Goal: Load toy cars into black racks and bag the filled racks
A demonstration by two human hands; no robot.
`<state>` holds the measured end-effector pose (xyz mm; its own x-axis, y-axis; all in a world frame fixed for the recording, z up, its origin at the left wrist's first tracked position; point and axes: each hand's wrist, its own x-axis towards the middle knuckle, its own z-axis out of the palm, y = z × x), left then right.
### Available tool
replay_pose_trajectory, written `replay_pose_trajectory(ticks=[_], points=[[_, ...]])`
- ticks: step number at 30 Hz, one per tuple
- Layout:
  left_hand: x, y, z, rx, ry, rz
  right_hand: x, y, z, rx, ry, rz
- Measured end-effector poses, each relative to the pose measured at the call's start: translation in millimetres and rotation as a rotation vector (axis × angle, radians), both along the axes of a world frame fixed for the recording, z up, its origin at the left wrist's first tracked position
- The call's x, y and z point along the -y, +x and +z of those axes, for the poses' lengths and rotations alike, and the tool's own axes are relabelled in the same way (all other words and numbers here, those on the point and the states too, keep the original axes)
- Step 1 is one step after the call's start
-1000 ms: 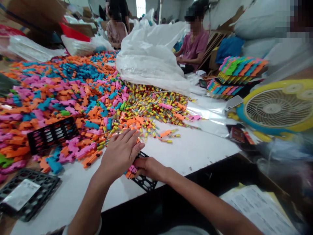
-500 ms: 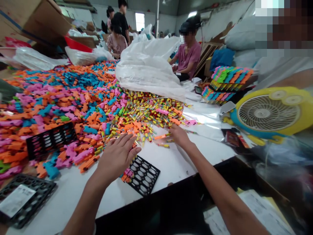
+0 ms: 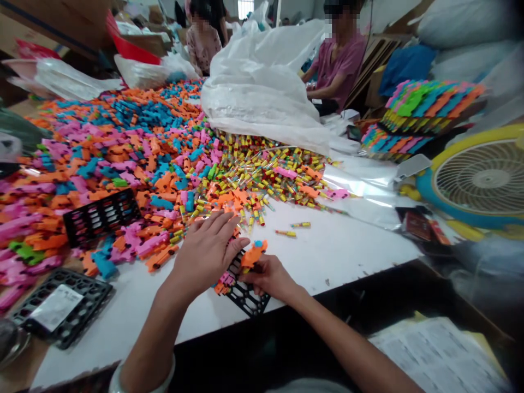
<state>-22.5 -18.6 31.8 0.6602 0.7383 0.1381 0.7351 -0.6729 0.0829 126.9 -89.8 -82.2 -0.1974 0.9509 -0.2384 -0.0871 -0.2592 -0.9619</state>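
Note:
My right hand [image 3: 273,277] pinches an orange toy car [image 3: 254,254], with a little blue at its top and some yellow below, above a black plastic tray [image 3: 250,301] with a grid of holes. Over the tray's far left part lies my left hand [image 3: 208,252], fingers stretched out and thumb apart; what is beneath the palm is hidden. Pink and orange toy cars [image 3: 224,285] stand in the tray's left side. Two small yellow-capped tubes [image 3: 285,233] lie on the white tabletop [image 3: 327,240] beyond my right hand.
A large heap of coloured toy cars [image 3: 123,147] covers the left. Yellow-capped tubes are piled before a white plastic bag [image 3: 262,103]. Another black tray [image 3: 65,305] bears a label. A yellow fan [image 3: 487,174] and filled trays [image 3: 434,109] stand right. Co-workers sit behind.
My right hand has come from the edge of the tube pile back to the tray, carrying the orange toy car. My left hand stays over the tray. The view has shifted.

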Motion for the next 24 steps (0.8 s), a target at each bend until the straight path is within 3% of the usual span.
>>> replay_pose_trajectory(ticks=[4,10,16,18,24], points=[[3,-1,2.2,0.03,-0.007,0.011,-7,-9,-7.7,0.264,0.17,-0.001],[5,-3,3.3,0.032,-0.044,0.015,-15,-3,-2.0,0.575,0.471,0.084],[5,-1,2.5,0.05,-0.057,0.033,-24,4,-1.3,0.62,0.553,0.319],[5,0,1.6,0.057,-0.046,0.024,-24,6,-1.8,0.66,0.587,0.338],[3,-1,-0.3,0.048,-0.044,0.017,-18,10,-5.4,0.501,0.618,0.314]])
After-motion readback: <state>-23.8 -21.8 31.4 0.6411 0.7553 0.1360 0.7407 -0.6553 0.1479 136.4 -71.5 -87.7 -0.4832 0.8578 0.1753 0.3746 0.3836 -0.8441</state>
